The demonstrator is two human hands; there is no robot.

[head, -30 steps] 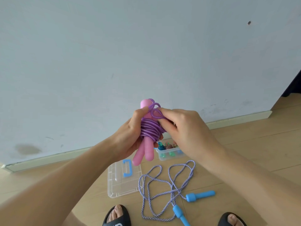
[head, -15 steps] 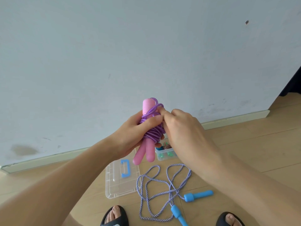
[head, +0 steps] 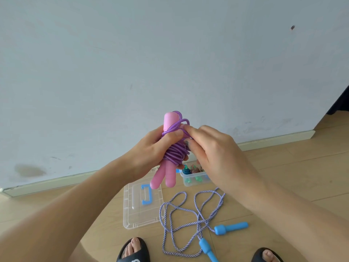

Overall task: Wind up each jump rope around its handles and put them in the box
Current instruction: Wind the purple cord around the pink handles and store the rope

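The left hand [head: 151,154] is curled around two pink plastic handles [head: 167,176] with a shiny purple rope [head: 175,154] wound tight around their middle, its thumb pressing on the top coils. The bundle is held up in the air in front of the pale wall [head: 170,53]. The right hand [head: 213,154] pinches a loose loop of the purple rope near the top of the handles.

Down on the wooden floor [head: 292,176] lies a striped blue-and-white rope [head: 181,224], all loose, with two blue handles [head: 230,227]. Just beside it lies a clear plastic lid with a blue handle [head: 140,218]. A clear plastic box [head: 190,179] sits near the wall, partly hidden behind the right hand, with colourful things inside. Two feet in black sandals [head: 132,251] show at the bottom.
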